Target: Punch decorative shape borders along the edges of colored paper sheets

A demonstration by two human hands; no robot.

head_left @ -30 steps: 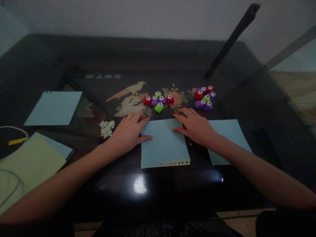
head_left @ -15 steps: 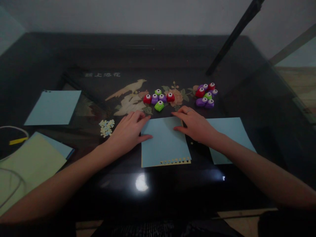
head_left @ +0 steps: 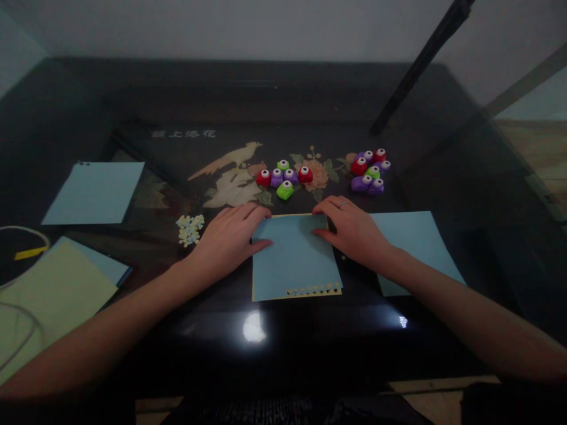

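Note:
A light blue paper sheet (head_left: 292,254) lies on a yellow sheet (head_left: 261,298), whose rim shows along the near edge. Small punched holes run in a row along the blue sheet's near edge. My left hand (head_left: 237,236) is at the far left corner, thumb on the paper and apart from the fingers. At the far right corner rests my right hand (head_left: 354,230), its thumb on the sheet and its fingers bent at the far edge. Beyond the paper sit several red, purple and green craft punches (head_left: 284,176) with white, star-marked buttons.
More craft punches (head_left: 370,171) cluster at right. Blue sheets lie at left (head_left: 95,192) and partly under my right forearm (head_left: 411,242). Punched paper bits (head_left: 190,229) are piled beside my left hand. A yellow-green sheet (head_left: 57,295) and a cable (head_left: 26,228) occupy the near left.
My right fingers have bent inward at the far edge, and the blue sheet has slid slightly towards me. A yellow strip now shows along that far edge.

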